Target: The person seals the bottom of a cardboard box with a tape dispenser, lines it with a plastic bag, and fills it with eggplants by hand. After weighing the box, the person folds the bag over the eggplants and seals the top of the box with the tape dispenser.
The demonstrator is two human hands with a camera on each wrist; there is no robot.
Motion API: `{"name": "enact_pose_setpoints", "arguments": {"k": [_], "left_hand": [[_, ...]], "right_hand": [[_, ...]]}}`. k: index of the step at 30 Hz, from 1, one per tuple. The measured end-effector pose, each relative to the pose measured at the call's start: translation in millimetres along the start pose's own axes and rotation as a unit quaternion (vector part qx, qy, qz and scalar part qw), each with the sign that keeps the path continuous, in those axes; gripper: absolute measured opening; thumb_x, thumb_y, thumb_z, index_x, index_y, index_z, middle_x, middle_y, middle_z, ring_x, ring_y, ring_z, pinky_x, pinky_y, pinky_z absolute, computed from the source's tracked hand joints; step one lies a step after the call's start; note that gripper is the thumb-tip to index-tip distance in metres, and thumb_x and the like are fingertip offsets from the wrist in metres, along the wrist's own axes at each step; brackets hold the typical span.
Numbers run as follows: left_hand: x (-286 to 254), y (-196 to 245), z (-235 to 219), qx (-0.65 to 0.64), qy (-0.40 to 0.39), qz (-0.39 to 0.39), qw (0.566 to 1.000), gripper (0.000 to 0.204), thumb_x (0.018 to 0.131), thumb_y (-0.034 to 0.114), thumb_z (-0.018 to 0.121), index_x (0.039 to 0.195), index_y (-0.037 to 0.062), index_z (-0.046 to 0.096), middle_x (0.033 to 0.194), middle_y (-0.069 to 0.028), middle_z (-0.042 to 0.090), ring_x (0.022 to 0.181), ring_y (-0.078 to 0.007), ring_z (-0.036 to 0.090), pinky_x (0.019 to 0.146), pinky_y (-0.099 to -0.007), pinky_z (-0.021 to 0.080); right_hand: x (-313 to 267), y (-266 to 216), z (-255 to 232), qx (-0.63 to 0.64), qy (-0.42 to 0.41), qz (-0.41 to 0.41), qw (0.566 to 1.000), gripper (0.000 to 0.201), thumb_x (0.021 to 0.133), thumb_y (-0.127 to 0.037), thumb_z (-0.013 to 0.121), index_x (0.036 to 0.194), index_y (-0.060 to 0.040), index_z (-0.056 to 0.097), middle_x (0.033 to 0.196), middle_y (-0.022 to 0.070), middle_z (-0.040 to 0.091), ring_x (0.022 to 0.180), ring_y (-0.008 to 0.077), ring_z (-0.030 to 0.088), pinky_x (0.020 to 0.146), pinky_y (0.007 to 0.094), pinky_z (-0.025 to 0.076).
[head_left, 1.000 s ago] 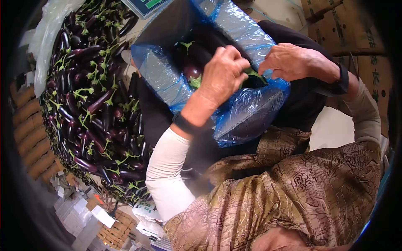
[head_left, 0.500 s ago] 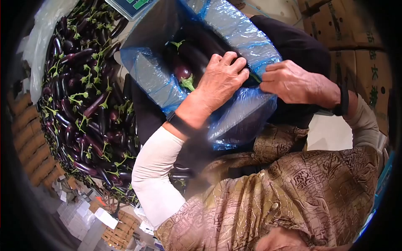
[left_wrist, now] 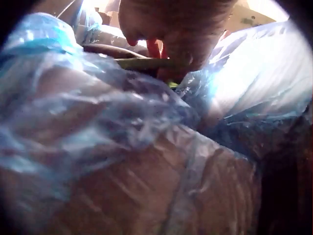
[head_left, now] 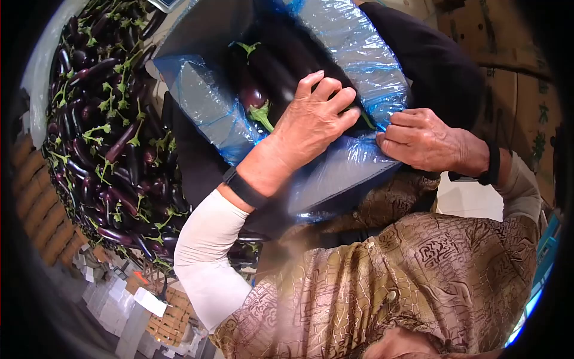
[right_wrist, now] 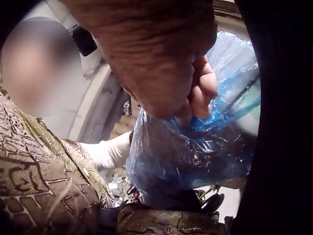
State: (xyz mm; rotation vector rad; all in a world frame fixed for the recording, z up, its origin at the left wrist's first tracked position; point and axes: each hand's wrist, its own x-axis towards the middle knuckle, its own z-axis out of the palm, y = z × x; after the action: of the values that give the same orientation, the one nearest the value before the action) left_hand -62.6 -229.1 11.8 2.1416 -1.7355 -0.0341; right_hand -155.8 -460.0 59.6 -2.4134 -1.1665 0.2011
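Observation:
A cardboard box lined with thin blue plastic film stands tilted between the person's legs, with several dark purple eggplants lying in it. My left hand reaches over the near side, its bent fingers gripping an eggplant at its stem end. A green stem runs in under those fingers in the left wrist view; the palm side is hidden. At the box's near right corner, my right hand pinches the film. The right wrist view shows curled fingertips bunching the blue film.
A large heap of eggplants with green stems spreads along the left. Cardboard cartons stand at the right, with more cartons at the far left. A corner of a scale shows at the top.
My left hand has settled lower onto the eggplants in the box. My right hand has closed its fingers on the film at the corner and drawn it slightly toward the body.

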Motion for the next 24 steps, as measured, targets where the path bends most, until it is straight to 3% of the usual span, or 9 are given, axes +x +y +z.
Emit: {"name": "enact_pose_setpoints", "arguments": {"k": [4,7,11,14,17,22,24], "left_hand": [[5.2,9.0,10.3,0.042,-0.036,0.009,0.998,0.013,0.076,0.018,0.061,0.085,0.0139,0.071,0.109,-0.0018,0.055,0.119,-0.0223,0.046,0.110,-0.0453,0.028],[4.8,12.6,18.2,0.038,-0.025,0.003,0.999,0.016,0.072,0.017,0.062,0.086,0.0124,0.068,0.109,-0.0036,0.054,0.117,-0.0233,0.046,0.106,-0.0441,0.032],[2.5,13.8,34.1,0.068,-0.024,-0.004,0.997,0.014,0.076,0.020,0.060,0.081,0.0122,0.071,0.106,-0.0037,0.055,0.118,-0.0244,0.046,0.107,-0.0429,0.032],[-0.5,10.8,27.0,-0.012,0.015,0.006,1.000,0.015,0.070,0.017,0.060,0.082,0.0088,0.066,0.105,-0.0075,0.054,0.112,-0.0274,0.050,0.094,-0.0397,0.044],[-3.3,19.9,20.6,-0.036,0.100,-0.033,0.994,0.023,0.072,0.014,0.063,0.093,0.0043,0.066,0.104,-0.0099,0.058,0.110,-0.0288,0.055,0.095,-0.0391,0.047],[-0.6,23.2,29.3,0.014,0.011,0.000,1.000,0.025,0.073,0.011,0.061,0.096,0.0021,0.067,0.103,-0.0089,0.061,0.111,-0.0260,0.055,0.100,-0.0380,0.046],[3.4,22.1,25.6,-0.001,0.011,-0.001,1.000,0.025,0.074,0.011,0.060,0.096,0.0021,0.067,0.103,-0.0090,0.060,0.112,-0.0266,0.055,0.100,-0.0382,0.046]], "right_hand": [[-2.9,0.6,1.2,0.036,-0.008,0.029,0.999,0.019,0.072,-0.013,0.064,0.088,-0.0026,0.060,0.081,0.0065,0.056,0.076,0.0220,0.057,0.064,0.0331,0.052],[-1.5,2.9,-1.4,0.049,-0.009,0.037,0.998,0.019,0.071,-0.009,0.064,0.087,-0.0025,0.060,0.081,0.0072,0.056,0.077,0.0237,0.057,0.064,0.0342,0.052],[0.5,1.8,1.0,0.041,-0.002,0.051,0.998,0.021,0.070,-0.006,0.064,0.089,-0.0030,0.059,0.082,0.0079,0.056,0.078,0.0254,0.058,0.065,0.0352,0.053],[2.0,-6.6,4.1,0.075,-0.006,0.106,0.992,0.025,0.071,-0.004,0.064,0.094,-0.0047,0.057,0.083,0.0086,0.055,0.083,0.0268,0.061,0.068,0.0375,0.053],[1.4,-7.9,7.4,0.079,-0.001,0.110,0.991,0.024,0.072,-0.003,0.064,0.095,-0.0041,0.056,0.083,0.0100,0.055,0.081,0.0277,0.062,0.068,0.0378,0.053],[2.1,-6.9,0.7,0.074,-0.032,0.124,0.989,0.023,0.074,-0.001,0.064,0.095,-0.0037,0.055,0.083,0.0111,0.055,0.080,0.0299,0.063,0.069,0.0393,0.053],[1.5,-7.1,-3.2,0.088,-0.043,0.140,0.985,0.024,0.075,-0.001,0.063,0.098,-0.0034,0.056,0.085,0.0119,0.057,0.081,0.0322,0.063,0.070,0.0415,0.052]]}}
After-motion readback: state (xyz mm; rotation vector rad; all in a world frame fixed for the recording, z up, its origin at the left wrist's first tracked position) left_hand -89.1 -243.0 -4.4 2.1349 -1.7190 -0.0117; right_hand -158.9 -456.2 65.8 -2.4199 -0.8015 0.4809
